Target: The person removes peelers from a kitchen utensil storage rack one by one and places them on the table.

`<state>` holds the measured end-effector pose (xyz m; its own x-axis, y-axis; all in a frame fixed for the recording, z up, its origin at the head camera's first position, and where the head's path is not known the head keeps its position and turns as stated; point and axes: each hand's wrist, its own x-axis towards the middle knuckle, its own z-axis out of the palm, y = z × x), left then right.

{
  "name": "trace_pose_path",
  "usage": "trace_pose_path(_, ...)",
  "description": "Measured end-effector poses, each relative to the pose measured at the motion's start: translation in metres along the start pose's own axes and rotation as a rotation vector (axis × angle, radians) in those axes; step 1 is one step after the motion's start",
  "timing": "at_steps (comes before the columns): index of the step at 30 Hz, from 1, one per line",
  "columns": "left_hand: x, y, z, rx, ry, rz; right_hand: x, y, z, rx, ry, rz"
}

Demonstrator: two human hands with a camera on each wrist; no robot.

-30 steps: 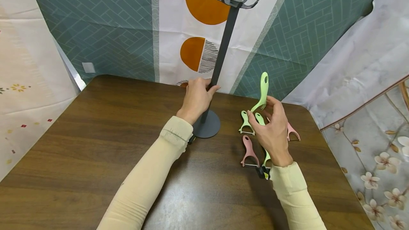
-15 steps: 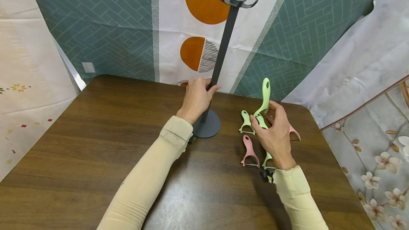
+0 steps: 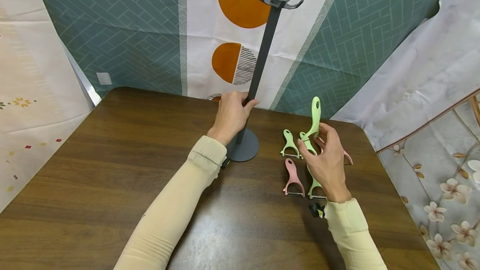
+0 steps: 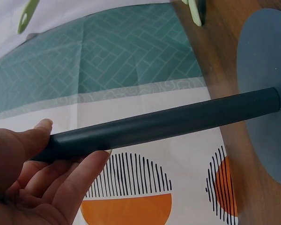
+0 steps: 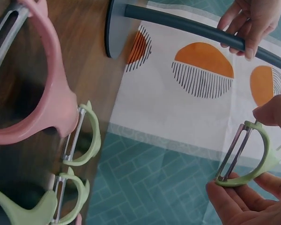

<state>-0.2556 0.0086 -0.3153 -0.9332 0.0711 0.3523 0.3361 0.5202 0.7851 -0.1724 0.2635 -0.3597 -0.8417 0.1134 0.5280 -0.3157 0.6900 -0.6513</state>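
My left hand grips the post of a dark grey stand low down, above its round base. In the left wrist view, thumb and fingers wrap the post from both sides. My right hand pinches a light green Y-shaped peeler by the two sides of its bladed head, its handle pointing up. In the right wrist view, the peeler's blade shows between thumb and fingers. Below this hand lie a pink peeler and several green ones, including one near the base.
Curved hooks crown the stand. Another pink peeler lies right of my right hand, partly hidden. The brown wooden table ends at a patterned cloth backdrop; a floral cloth hangs at the right.
My right hand has drifted slightly right and down with the green peeler, exposing more of the peelers below. My left hand and the stand have stayed in place.
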Motion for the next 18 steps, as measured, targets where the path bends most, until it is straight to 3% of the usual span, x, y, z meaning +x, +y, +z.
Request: trace_pose_path(18,0.000,-0.001,0.000,0.009,0.002,0.013,-0.008,0.016,-0.006,-0.071,0.006,0.010)
